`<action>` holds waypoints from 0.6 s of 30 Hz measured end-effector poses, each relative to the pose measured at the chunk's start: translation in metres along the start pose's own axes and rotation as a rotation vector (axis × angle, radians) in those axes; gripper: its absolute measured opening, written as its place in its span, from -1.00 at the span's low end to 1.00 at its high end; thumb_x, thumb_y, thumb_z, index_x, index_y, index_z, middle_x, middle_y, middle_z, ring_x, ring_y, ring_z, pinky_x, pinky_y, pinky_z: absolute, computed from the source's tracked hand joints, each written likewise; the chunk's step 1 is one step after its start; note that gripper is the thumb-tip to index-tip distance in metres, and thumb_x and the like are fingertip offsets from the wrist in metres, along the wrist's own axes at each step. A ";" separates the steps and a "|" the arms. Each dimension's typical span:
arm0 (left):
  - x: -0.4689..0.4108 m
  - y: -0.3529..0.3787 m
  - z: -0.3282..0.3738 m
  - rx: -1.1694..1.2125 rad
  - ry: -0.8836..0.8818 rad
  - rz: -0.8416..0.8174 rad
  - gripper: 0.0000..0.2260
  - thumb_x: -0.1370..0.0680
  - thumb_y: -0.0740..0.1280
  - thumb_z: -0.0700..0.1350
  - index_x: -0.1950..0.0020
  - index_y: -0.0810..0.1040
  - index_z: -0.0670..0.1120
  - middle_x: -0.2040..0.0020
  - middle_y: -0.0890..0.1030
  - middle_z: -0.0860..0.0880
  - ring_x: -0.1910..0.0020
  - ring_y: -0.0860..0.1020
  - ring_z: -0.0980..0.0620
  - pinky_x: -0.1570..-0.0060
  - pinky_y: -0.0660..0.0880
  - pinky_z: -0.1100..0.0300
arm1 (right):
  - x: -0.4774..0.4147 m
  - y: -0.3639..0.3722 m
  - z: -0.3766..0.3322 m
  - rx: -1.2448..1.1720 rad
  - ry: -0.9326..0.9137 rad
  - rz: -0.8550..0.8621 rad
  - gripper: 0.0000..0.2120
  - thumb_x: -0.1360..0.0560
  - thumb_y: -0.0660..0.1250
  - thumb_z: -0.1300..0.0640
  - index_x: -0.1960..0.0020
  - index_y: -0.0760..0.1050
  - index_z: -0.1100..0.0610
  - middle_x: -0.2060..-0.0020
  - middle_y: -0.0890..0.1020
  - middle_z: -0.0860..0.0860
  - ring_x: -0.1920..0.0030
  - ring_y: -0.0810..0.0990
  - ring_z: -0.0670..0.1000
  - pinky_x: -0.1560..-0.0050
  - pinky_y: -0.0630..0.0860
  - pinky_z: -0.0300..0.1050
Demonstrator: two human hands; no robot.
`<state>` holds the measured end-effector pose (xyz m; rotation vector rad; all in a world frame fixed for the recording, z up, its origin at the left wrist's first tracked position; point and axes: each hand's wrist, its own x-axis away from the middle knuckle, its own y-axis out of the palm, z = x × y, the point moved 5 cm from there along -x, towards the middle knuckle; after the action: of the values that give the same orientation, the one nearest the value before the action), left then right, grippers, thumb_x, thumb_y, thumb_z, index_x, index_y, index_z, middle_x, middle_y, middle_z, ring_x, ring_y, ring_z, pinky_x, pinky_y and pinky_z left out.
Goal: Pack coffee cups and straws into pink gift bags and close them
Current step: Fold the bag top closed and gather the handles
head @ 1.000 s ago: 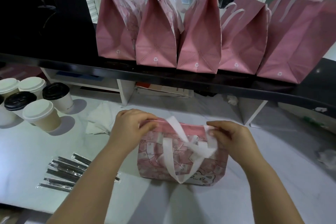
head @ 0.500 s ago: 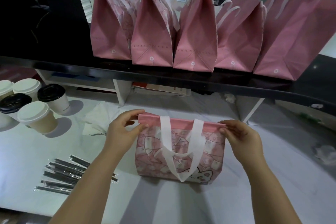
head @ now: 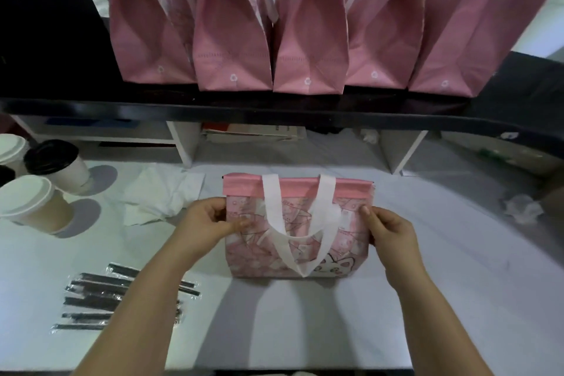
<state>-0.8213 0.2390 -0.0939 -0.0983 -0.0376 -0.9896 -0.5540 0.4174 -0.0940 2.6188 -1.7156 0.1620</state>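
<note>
**While the packing is happening**

While the small pink cloth gift bag with cartoon pictures and white handles (head: 297, 232) is standing in the middle of the white bench (head: 427, 299), two hands are holding it. The left hand (head: 210, 223) is pinching the bag's left edge with curled fingers. The right hand (head: 387, 232) is pinching the right edge the same way. The plain pink strip along the top of the bag is lying flat and closed, and one white handle is hanging down the front.

Paper coffee cups with white and black lids (head: 30, 204) are standing at the far left of the bench. Thin black straws in clear wrappers (head: 100, 293) are lying near the left arm. A crumpled white paper napkin (head: 161, 195) is lying between the cups and the bag. Five tall pink bags (head: 308, 24) are standing side by side on the black shelf (head: 274, 114) behind.
</note>
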 end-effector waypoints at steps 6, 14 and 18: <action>-0.028 0.007 0.011 -0.003 0.125 0.069 -0.63 -0.42 0.47 -0.31 0.14 0.70 0.22 0.12 0.72 0.11 0.10 0.68 0.14 0.17 0.56 0.35 | 0.000 0.017 -0.005 -0.141 0.015 0.120 -0.76 -0.62 0.23 0.08 0.09 0.62 0.14 0.19 0.71 0.06 0.25 0.66 -0.03 0.32 0.57 -0.18; -0.019 -0.010 -0.044 0.096 0.016 0.091 -0.64 -0.43 0.49 -0.28 -0.20 0.61 -0.07 -0.11 0.68 0.04 -0.15 0.60 0.11 -0.03 0.53 0.34 | 0.029 0.009 0.046 -0.155 0.051 0.143 -0.73 -0.49 0.40 0.30 -0.07 0.66 -0.02 0.00 0.71 -0.04 -0.05 0.67 -0.11 0.05 0.58 -0.33; -0.019 -0.009 -0.047 0.151 0.022 0.068 -0.62 -0.47 0.44 -0.30 -0.28 0.57 -0.11 -0.17 0.65 0.03 -0.19 0.59 0.13 -0.10 0.52 0.28 | 0.034 0.021 0.054 -0.145 0.047 0.149 -0.67 -0.52 0.35 0.33 -0.10 0.62 -0.07 -0.02 0.71 -0.08 -0.05 0.66 -0.14 0.08 0.55 -0.38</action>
<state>-0.8400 0.2453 -0.1417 0.0499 -0.0882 -0.9172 -0.5556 0.3749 -0.1454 2.3692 -1.8318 0.0945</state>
